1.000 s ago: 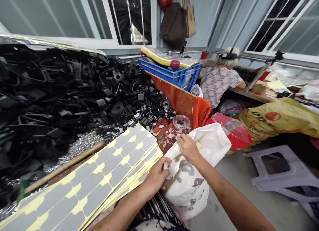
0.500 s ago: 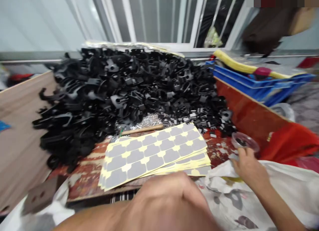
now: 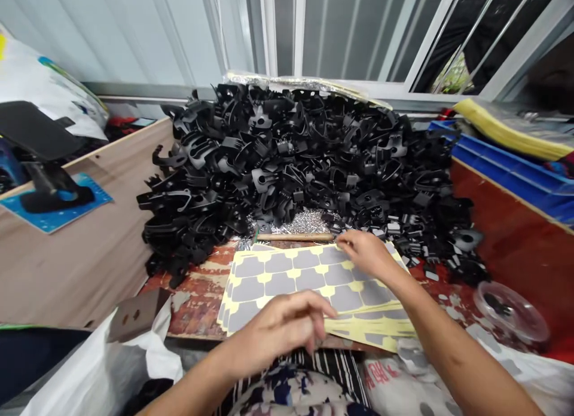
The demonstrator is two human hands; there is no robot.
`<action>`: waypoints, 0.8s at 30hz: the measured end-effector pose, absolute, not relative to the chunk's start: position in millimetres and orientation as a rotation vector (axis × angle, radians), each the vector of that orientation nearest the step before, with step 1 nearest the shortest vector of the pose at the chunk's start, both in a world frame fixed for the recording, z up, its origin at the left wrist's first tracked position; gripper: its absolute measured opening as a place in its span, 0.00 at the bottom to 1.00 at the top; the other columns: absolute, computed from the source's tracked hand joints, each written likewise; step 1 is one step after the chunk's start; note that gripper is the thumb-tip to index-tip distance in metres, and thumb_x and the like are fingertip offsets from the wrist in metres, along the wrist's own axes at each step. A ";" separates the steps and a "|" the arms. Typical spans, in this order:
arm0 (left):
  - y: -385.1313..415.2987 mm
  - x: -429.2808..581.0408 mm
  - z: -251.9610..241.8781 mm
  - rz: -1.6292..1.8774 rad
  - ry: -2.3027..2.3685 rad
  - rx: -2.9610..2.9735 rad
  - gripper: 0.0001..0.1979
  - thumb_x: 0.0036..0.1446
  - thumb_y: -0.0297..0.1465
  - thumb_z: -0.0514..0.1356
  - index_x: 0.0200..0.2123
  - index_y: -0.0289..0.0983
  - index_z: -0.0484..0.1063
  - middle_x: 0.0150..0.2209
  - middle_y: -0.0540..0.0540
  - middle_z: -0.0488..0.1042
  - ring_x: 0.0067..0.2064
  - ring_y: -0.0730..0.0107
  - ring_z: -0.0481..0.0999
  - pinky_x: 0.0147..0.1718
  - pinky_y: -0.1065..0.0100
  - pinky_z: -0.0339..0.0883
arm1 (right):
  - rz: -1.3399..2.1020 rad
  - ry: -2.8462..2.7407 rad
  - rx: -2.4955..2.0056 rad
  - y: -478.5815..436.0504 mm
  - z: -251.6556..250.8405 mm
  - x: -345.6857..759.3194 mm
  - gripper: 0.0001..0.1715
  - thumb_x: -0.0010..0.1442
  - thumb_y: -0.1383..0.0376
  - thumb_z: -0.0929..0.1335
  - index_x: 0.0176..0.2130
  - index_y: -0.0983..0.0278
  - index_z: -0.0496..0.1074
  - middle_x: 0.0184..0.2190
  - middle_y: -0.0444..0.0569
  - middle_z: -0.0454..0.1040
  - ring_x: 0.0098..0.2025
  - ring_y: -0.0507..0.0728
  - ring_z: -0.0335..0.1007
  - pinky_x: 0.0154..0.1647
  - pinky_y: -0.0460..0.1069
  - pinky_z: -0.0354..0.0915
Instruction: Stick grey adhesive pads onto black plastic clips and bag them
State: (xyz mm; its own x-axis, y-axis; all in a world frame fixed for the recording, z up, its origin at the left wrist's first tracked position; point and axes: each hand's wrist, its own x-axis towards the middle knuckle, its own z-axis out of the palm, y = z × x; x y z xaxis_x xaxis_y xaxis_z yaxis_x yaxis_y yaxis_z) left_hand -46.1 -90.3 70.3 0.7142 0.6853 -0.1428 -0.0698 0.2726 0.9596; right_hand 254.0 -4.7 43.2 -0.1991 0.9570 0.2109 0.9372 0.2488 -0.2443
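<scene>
My left hand [image 3: 289, 320] hovers over the near edge of a stack of sheets [image 3: 278, 275] with grey cut-out shapes on yellow backing. Its fingers are loosely bent and apart, with nothing visible in them. Across the sheets reaches my right hand [image 3: 365, 253], its fingertips pinched together at the far edge, close to the end of a wooden stick [image 3: 296, 237]; whatever they hold is hidden. Just beyond lies a heap of tiny shiny metal pieces [image 3: 307, 222]. Small black parts with grey pads [image 3: 403, 228] lie right of it.
A big heap of black toothed plastic pieces [image 3: 296, 147], like hair-claw halves, fills the back. A clear round tub [image 3: 511, 311] with black bits stands at right. Wooden boards [image 3: 58, 254] wall the left side. A blue crate [image 3: 515, 168] sits beyond the right board.
My right hand has moved from the clear tub at right to the far edge of the sheets. My left hand now shows its bent, parted fingers. The view has turned left.
</scene>
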 end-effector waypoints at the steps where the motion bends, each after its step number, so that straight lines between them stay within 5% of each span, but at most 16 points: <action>1: -79.3 -40.0 60.8 0.561 0.650 1.146 0.16 0.62 0.45 0.64 0.47 0.42 0.80 0.36 0.45 0.77 0.33 0.64 0.75 0.37 0.62 0.70 | 0.038 -2.174 -1.748 19.9 48.3 249.5 0.13 0.68 0.67 0.66 0.43 0.59 0.81 0.41 0.47 0.83 0.42 0.57 0.77 0.43 0.49 0.68; 5: -49.7 -30.1 13.9 0.641 0.757 0.968 0.15 0.63 0.43 0.64 0.46 0.40 0.76 0.33 0.48 0.75 0.26 0.72 0.69 0.31 0.67 0.68 | -0.155 -2.050 -1.738 104.0 63.0 231.8 0.17 0.69 0.71 0.63 0.51 0.65 0.78 0.49 0.58 0.78 0.51 0.62 0.69 0.52 0.54 0.65; 8: -35.3 -27.0 -14.2 0.628 0.809 1.009 0.19 0.58 0.45 0.67 0.45 0.37 0.73 0.31 0.50 0.73 0.23 0.75 0.70 0.26 0.69 0.68 | -0.202 -2.018 -1.714 142.5 64.6 217.9 0.14 0.66 0.74 0.66 0.48 0.67 0.78 0.48 0.61 0.76 0.53 0.65 0.66 0.53 0.57 0.64; 13: -9.1 -23.0 -28.1 0.717 0.981 1.150 0.19 0.58 0.44 0.64 0.44 0.37 0.70 0.23 0.54 0.69 0.21 0.70 0.75 0.23 0.69 0.69 | -0.157 -1.940 -1.669 139.7 55.7 219.8 0.07 0.66 0.70 0.69 0.43 0.65 0.78 0.52 0.58 0.75 0.54 0.64 0.69 0.53 0.56 0.66; 17: -1.2 -28.3 -22.2 0.869 1.033 1.237 0.18 0.59 0.42 0.65 0.45 0.36 0.71 0.30 0.53 0.71 0.21 0.74 0.73 0.24 0.70 0.68 | -0.103 -1.753 -1.522 75.5 43.0 219.8 0.11 0.71 0.63 0.66 0.47 0.64 0.77 0.43 0.53 0.79 0.44 0.60 0.75 0.48 0.54 0.69; 22: -30.8 -13.2 -5.5 1.087 0.838 1.027 0.38 0.59 0.38 0.68 0.68 0.43 0.57 0.53 0.42 0.76 0.53 0.63 0.79 0.52 0.63 0.72 | -0.015 -2.058 -1.410 -31.6 17.3 163.9 0.17 0.73 0.63 0.61 0.45 0.59 0.79 0.37 0.53 0.81 0.41 0.64 0.76 0.46 0.60 0.71; 24: -44.3 -1.7 0.7 1.114 0.819 0.858 0.40 0.58 0.36 0.68 0.69 0.45 0.54 0.55 0.43 0.76 0.57 0.61 0.77 0.55 0.62 0.70 | 0.054 -2.123 -1.428 -66.2 8.4 143.9 0.20 0.74 0.64 0.58 0.45 0.56 0.79 0.38 0.51 0.82 0.41 0.63 0.78 0.45 0.60 0.73</action>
State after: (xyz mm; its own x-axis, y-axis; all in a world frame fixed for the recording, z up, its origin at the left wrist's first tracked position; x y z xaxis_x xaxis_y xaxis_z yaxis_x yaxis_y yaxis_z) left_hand -1.7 -44.3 0.7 0.2375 0.9638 -0.1214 -0.4032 0.2116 0.8903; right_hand 143.9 -66.2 8.4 -0.2640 0.8611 0.4345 0.8380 0.4278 -0.3388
